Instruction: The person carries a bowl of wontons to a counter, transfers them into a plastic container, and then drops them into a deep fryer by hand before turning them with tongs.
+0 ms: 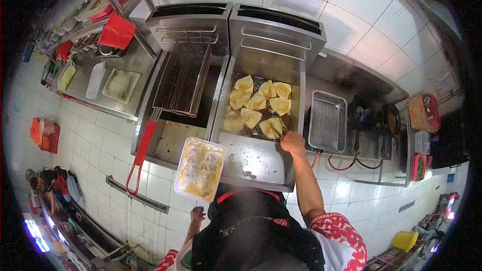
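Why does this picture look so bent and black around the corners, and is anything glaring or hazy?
Head view throughout: black corners and bowed floor tiles, probably from a very wide lens; a panel at lower left glares white; pale sheen lies on the metal beside the right hand; a greyish haze, cause unclear, softens the black clothing.
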Demonstrator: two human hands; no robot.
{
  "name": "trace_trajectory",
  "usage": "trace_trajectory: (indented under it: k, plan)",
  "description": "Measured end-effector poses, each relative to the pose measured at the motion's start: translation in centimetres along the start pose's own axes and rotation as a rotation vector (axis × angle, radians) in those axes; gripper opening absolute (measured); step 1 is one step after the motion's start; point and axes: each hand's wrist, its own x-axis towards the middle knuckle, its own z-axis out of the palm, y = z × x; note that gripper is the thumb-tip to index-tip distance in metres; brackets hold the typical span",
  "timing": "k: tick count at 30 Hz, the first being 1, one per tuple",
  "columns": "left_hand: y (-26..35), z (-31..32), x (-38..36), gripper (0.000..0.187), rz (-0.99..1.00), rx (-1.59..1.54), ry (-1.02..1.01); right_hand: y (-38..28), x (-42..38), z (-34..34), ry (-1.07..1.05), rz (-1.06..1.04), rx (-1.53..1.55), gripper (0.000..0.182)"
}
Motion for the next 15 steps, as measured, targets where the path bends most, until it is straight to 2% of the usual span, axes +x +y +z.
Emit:
trace_trajectory:
  k: [1, 3, 6, 8, 9, 10, 11, 13, 15]
  plan:
    - [0.6, 0.6, -0.8, 0.023, 0.003, -0.006, 0.003, -0.1, -0.2, 0.0, 0.025, 0.0, 0.004, 0.04]
    - [1.8, 2.2, -2.6, 0.025, 0.062, 0.146, 0.155, -0.5, -0.6, -0.5, 0.048, -0.001, 0.006, 0.039]
    - [1.6, 2.1, -2.7, 0.027, 0.057, 0.149, 0.137, -2.1, -1.1, -0.4, 0.049, -0.034, 0.001, 0.035]
    - [1.2, 1.9, -2.0, 0.027, 0.023, 0.133, 0.117, -3.0, -0.6, 0.9, 0.15, -0.145, 0.023, 0.023]
    - [1.0, 1.7, -1.4, 0.027, -0.01, 0.113, 0.099, -3.2, -0.1, 1.1, 0.153, -0.147, 0.023, 0.023]
    - [1.2, 1.3, -1.2, 0.028, 0.007, 0.069, -0.032, -3.5, 0.3, 1.5, 0.108, -0.166, -0.006, 0.025]
    - [0.8, 1.3, -1.1, 0.028, 0.008, 0.066, -0.029, -3.7, 0.7, 2.0, 0.061, -0.186, -0.036, 0.026]
    - [0.8, 2.1, -1.3, 0.028, 0.016, 0.186, 0.135, -3.3, 1.9, 3.2, 0.054, -0.205, -0.055, 0.033]
    - [1.0, 2.3, -2.4, 0.028, 0.024, 0.132, 0.137, -3.0, 2.3, 3.7, 0.006, -0.189, -0.025, 0.041]
